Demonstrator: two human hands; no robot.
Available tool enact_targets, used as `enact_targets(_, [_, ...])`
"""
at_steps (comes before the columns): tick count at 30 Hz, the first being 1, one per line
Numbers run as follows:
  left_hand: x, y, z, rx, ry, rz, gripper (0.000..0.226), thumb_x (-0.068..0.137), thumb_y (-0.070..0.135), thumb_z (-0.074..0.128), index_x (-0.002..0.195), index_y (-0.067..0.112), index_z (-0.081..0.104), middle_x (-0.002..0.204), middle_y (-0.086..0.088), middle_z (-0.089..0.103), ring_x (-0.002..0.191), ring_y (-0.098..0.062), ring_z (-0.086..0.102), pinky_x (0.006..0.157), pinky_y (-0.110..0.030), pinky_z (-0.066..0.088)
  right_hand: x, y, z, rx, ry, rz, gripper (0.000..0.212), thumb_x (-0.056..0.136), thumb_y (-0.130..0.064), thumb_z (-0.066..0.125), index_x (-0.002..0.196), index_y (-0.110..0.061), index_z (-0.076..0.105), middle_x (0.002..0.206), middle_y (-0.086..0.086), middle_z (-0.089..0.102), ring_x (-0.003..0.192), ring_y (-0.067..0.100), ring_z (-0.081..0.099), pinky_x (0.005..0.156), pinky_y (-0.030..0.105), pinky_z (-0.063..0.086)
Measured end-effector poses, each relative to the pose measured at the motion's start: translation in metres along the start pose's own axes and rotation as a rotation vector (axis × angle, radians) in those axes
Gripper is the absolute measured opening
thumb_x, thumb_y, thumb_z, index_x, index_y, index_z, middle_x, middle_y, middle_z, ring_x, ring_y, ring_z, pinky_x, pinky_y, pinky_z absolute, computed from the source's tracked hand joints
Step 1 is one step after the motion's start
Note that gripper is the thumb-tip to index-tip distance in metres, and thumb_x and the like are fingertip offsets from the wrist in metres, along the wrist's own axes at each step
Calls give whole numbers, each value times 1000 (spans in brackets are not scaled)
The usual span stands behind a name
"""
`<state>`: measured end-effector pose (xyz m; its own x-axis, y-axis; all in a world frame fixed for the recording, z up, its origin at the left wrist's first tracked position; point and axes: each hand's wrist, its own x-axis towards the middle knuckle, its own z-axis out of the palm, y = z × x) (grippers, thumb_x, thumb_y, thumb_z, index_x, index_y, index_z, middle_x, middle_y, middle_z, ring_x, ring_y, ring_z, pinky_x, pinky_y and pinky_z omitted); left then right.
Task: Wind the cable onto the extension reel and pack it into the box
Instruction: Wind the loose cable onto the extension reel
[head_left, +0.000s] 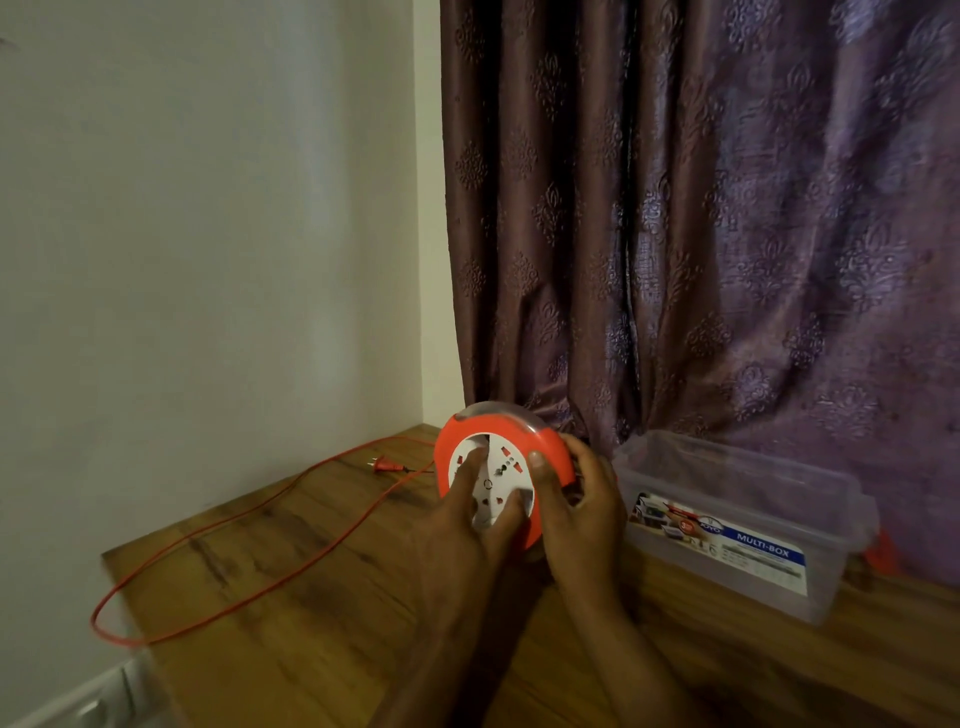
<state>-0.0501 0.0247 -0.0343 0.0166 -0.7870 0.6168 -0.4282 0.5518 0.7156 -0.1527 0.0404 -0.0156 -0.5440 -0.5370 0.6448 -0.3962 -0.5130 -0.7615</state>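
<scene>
From the head view, my one camera here, I judge the winding step to be in hand. I see the extension reel (501, 470), orange with a white socket face, held on edge just above the wooden surface (311, 597), near the back corner beside the curtain (701, 208). My right hand (582, 512) grips the orange rim, thumb over the front edge and fingers curled behind it. My left hand (467, 514) lies on the white face with its fingers spread and fairly straight, fingertips pressing into the recesses of the disc, so I read it as pushing rather than clasping.

Most of the cable (249, 566) lies unwound: it leaves the reel on its left side, runs in a long loop toward the near left edge of the surface and doubles back to the plug (385, 464), which rests near the wall, well apart from the reel.

The next move, as I judge it, calls for turning the white face with the left hand while the right holds the rim steady, drawing the loop in without snagging at the surface edge.

Counted: one reel, one cable, one plug, two hands, and one clear plastic box (737, 525) standing open just right of the reel. An orange piece (883, 553) shows behind the box; I cannot tell what it is.
</scene>
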Motion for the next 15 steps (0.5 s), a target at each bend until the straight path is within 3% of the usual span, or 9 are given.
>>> enact_targets(3, [-2,4,1,7,-12,1,67,80,59,54,141,40,33,128,-3,61,104,-15,63,86,-19,46,-4,-5,0,-131,40,-83,44,83,-57,49,114,-25,53,106,-14,49,93,-11,50,68,-1,41])
enact_targets(6, [-5,10,3,67,-16,27,66,80,61,51,141,42,32,127,1,62,102,-11,62,81,-10,38,-6,-4,-3,-185,82,-94,42,85,-58,44,106,-22,48,98,-11,51,84,-9,50,60,5,41])
enact_targets(8, [-5,12,2,67,-13,66,62,83,57,53,140,44,32,128,3,60,102,-10,62,85,-13,43,-5,-2,-6,-205,96,-93,38,85,-57,43,101,-23,46,93,-9,54,79,-8,51,59,7,43])
enact_targets(11, [-4,15,2,62,-61,137,58,87,48,56,140,44,32,133,2,56,109,-12,57,95,-32,50,-3,0,-9,-202,125,-77,32,87,-54,42,97,-24,47,88,-6,59,78,8,59,63,27,51])
enact_targets(15, [-5,18,4,161,-115,272,58,92,38,52,137,53,20,145,-3,41,119,-18,51,98,-31,45,3,3,-16,-180,138,-63,27,89,-52,43,93,-26,49,86,-1,65,79,18,64,66,39,55])
